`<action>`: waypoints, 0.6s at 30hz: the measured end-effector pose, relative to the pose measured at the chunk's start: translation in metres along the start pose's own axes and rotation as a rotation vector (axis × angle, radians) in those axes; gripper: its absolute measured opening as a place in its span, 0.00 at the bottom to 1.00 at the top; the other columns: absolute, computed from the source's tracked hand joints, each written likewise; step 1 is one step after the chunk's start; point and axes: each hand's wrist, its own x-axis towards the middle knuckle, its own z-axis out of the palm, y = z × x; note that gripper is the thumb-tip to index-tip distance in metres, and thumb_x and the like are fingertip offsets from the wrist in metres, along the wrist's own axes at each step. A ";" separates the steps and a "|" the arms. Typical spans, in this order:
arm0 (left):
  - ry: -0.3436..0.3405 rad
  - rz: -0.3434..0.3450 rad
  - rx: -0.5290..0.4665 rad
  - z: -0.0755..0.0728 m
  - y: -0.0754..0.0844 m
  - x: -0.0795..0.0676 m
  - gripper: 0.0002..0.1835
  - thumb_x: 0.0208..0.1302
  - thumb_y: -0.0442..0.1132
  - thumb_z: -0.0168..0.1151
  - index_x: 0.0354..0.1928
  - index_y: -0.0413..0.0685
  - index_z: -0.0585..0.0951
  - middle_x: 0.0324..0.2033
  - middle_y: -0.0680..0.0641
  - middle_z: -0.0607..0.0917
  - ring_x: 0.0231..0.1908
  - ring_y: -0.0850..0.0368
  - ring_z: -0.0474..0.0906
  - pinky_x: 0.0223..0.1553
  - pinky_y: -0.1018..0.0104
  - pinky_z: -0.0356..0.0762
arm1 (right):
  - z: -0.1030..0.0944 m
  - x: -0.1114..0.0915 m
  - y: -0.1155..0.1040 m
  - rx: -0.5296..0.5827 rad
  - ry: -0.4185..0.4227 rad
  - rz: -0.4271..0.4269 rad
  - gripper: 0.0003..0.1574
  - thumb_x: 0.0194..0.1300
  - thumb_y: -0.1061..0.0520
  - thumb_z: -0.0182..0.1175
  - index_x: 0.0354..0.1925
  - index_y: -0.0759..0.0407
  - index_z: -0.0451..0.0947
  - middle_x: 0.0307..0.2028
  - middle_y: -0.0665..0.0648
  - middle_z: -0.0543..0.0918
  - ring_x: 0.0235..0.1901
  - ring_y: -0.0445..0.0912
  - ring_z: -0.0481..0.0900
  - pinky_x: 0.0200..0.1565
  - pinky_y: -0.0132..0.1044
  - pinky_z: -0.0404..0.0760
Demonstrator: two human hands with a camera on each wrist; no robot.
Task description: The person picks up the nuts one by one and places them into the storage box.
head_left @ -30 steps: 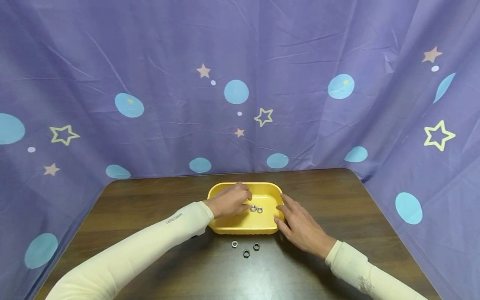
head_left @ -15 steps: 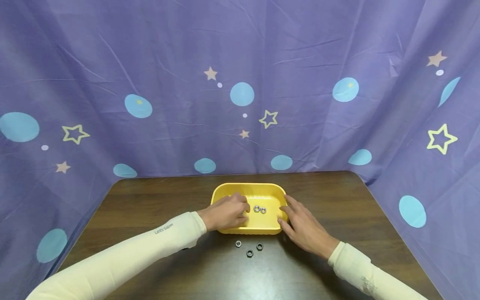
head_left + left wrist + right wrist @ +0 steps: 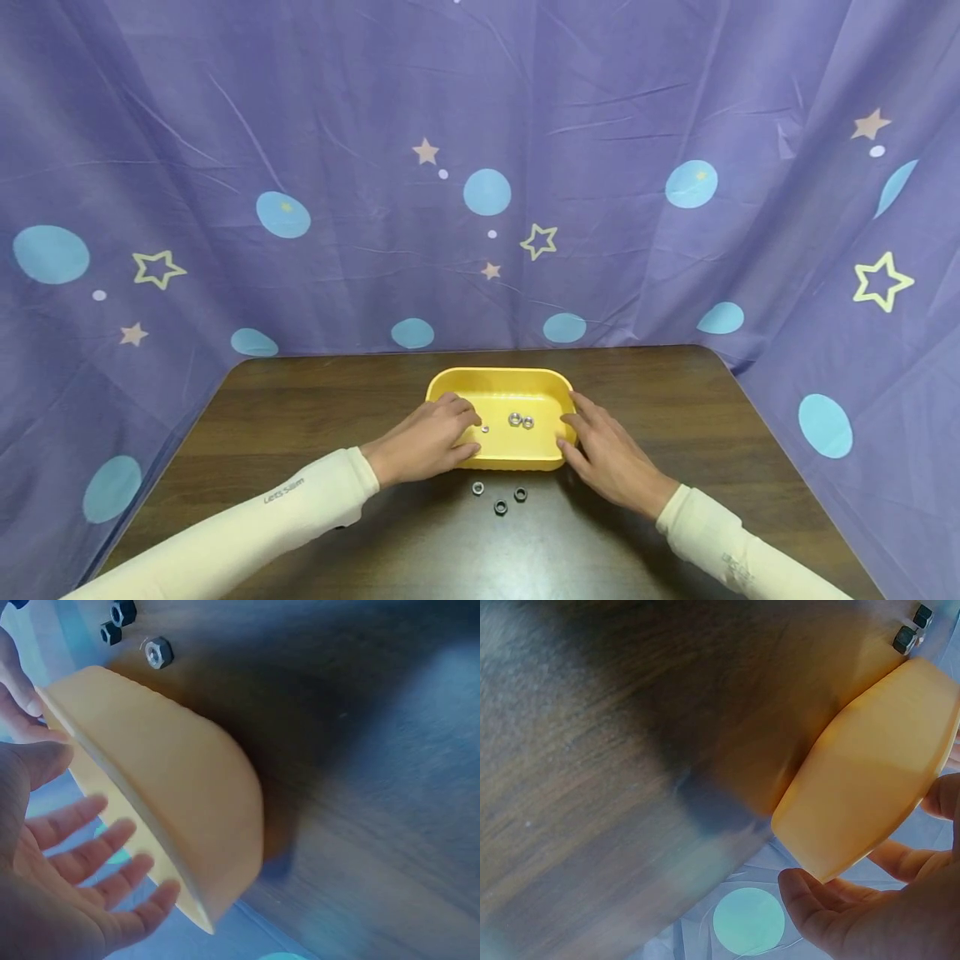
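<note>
Yellow tray (image 3: 510,382) sits between our hands: our left hand (image 3: 429,437) is spread at its left end, our right hand (image 3: 615,458), fingers parted, touches its right rim. Silver nuts (image 3: 512,420) lie inside; three other nuts (image 3: 501,512) rest on the table (image 3: 337,392) nearer us.

The head camera is looking forward and down from farther off; the wrist cameras are facing the yellow tray (image 3: 517,463) close up from opposite ends — all three are sharing it.
</note>
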 end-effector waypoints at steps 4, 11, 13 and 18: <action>0.049 -0.095 -0.007 0.003 -0.002 -0.017 0.26 0.76 0.51 0.71 0.62 0.36 0.85 0.61 0.39 0.85 0.65 0.42 0.78 0.59 0.41 0.83 | 0.000 0.000 0.000 0.005 0.006 -0.007 0.26 0.79 0.50 0.67 0.62 0.69 0.84 0.76 0.75 0.71 0.71 0.69 0.77 0.71 0.65 0.76; 0.104 -0.265 -0.102 0.016 -0.005 -0.044 0.34 0.78 0.55 0.69 0.71 0.33 0.79 0.73 0.31 0.75 0.75 0.34 0.69 0.67 0.32 0.76 | -0.002 0.000 -0.001 0.005 0.010 -0.009 0.25 0.79 0.50 0.67 0.62 0.68 0.83 0.76 0.74 0.71 0.71 0.69 0.77 0.71 0.64 0.75; 0.114 -0.305 -0.133 0.020 -0.006 -0.049 0.37 0.79 0.56 0.68 0.74 0.33 0.76 0.75 0.31 0.73 0.77 0.34 0.67 0.68 0.31 0.75 | -0.002 -0.001 -0.001 0.005 0.011 -0.008 0.25 0.79 0.51 0.67 0.62 0.68 0.83 0.76 0.74 0.71 0.70 0.68 0.77 0.71 0.64 0.76; 0.151 -0.361 -0.209 0.029 -0.009 -0.058 0.41 0.78 0.55 0.69 0.79 0.34 0.70 0.79 0.30 0.67 0.80 0.33 0.63 0.71 0.29 0.72 | 0.000 -0.001 -0.002 0.010 0.014 -0.007 0.24 0.79 0.51 0.67 0.62 0.68 0.84 0.76 0.74 0.71 0.70 0.69 0.77 0.71 0.65 0.76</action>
